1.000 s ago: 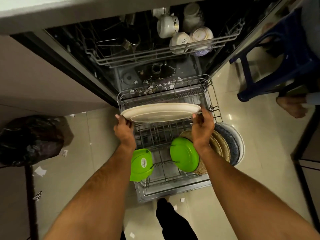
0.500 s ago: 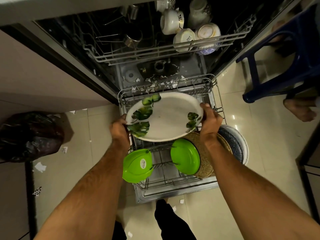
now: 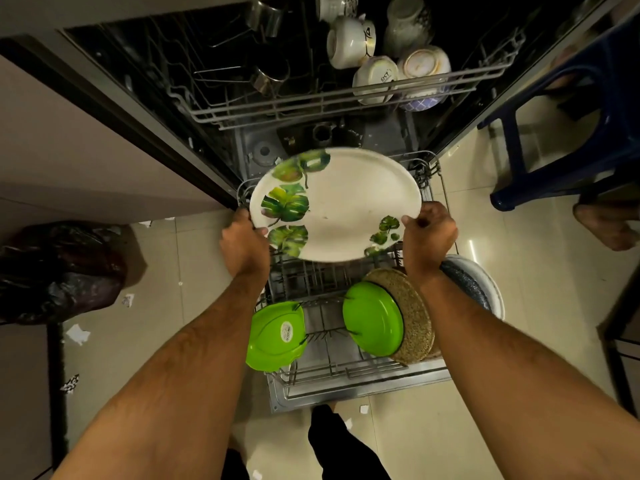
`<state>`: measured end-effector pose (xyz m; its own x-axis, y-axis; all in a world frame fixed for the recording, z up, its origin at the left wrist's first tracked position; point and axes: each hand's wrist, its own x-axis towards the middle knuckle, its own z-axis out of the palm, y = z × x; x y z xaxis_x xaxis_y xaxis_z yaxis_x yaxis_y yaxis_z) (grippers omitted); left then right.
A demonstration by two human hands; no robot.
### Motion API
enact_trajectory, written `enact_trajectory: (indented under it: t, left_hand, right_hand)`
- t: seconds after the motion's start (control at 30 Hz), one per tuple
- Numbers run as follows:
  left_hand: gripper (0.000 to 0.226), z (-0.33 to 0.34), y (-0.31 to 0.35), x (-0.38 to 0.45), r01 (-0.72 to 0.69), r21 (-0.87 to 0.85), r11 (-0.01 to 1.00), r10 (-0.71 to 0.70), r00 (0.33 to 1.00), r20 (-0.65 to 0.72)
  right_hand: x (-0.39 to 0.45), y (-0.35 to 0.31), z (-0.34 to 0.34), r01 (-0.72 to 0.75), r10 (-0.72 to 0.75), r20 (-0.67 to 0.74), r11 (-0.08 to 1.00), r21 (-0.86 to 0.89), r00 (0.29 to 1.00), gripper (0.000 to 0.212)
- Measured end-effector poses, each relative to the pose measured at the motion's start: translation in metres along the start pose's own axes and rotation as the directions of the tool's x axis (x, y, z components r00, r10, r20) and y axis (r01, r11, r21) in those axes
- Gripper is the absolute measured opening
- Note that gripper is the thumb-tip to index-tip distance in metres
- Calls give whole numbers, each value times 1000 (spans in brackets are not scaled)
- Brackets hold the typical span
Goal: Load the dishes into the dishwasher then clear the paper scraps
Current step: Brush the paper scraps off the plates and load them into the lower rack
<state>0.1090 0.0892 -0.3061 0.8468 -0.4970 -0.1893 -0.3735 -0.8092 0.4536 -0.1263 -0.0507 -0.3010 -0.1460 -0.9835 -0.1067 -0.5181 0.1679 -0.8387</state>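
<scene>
1. Dishes in the pulled-out lower rack [image 3: 346, 374]: at its near end a green plate [image 3: 275, 337] stands on edge on the left side, and a second green plate [image 3: 374, 318] stands on the right, leaning against a speckled brown plate [image 3: 414, 320] just behind it.
2. To the right of those, partly hidden by the right forearm, a dark blue plate [image 3: 465, 282] and a white plate [image 3: 493, 292] show past the rack's right edge; whether they sit in the rack I cannot tell.
3. Paper scraps [image 3: 78, 334] lie scattered on the tiled floor [image 3: 519, 202] left of the rack, near a dark bag [image 3: 59, 271], and a few more lie at the rack's near edge.
4. The left hand [image 3: 244, 245] has its grip curled round the left rim of a white leaf-printed plate [image 3: 346, 206]; the right hand [image 3: 429, 233] has its grip closed on the right rim. The plate is tilted, face toward the camera, above the far half of the lower rack.
5. The upper rack [image 3: 346, 98] holds several white cups [image 3: 375, 79] and bowls on its right side, mouths turned sideways or down, and steel cups [image 3: 268, 79] toward the left.
6. A blue stool [image 3: 571, 133] stands at far right.
</scene>
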Motion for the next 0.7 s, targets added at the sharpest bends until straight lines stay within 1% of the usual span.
enact_trajectory:
  t: [0.03, 0.07, 0.1, 0.17, 0.2, 0.27, 0.33, 0.47, 0.6, 0.7]
  left_hand:
    - [27, -1, 2, 1, -12, 25, 1000, 13, 1000, -14]
    - [24, -1, 4, 4, -32, 11, 999, 32, 999, -32]
    - [22, 0, 5, 6, -56, -46, 997, 54, 997, -46]
    - [31, 2, 4, 12, -110, -182, 977, 99, 993, -67]
    - [32, 4, 2, 15, -132, -208, 969, 121, 991, -63]
    - [31, 8, 2, 22, -151, -195, 969, 145, 988, -44]
    - [33, 12, 4, 29, -147, -203, 968, 140, 989, -50]
    - [46, 15, 7, 37, -132, -169, 977, 124, 991, -58]
    - [38, 14, 8, 49, -131, -170, 977, 121, 990, -69]
    - [33, 16, 6, 57, -83, -194, 978, 76, 996, -40]
  right_hand:
    - [2, -1, 2, -1, 2, -17, 999, 45, 1000, 16]
    - [4, -2, 5, 8, -6, -21, 996, 86, 1000, 13]
    - [7, -2, 7, 27, -25, -18, 994, 106, 1000, 15]
    - [14, -1, 13, 59, -61, 12, 992, 113, 998, 22]
    - [19, 2, 17, 64, -68, 32, 992, 112, 997, 23]
    - [28, 7, 24, 54, -61, 64, 994, 100, 996, 26]
    - [34, 10, 30, 45, -53, 80, 994, 95, 995, 29]
    - [35, 9, 39, 39, -47, 142, 998, 57, 989, 34]
    - [40, 12, 54, 34, -40, 214, 999, 34, 976, 32]
    - [42, 9, 68, 36, -41, 322, 999, 21, 946, 32]
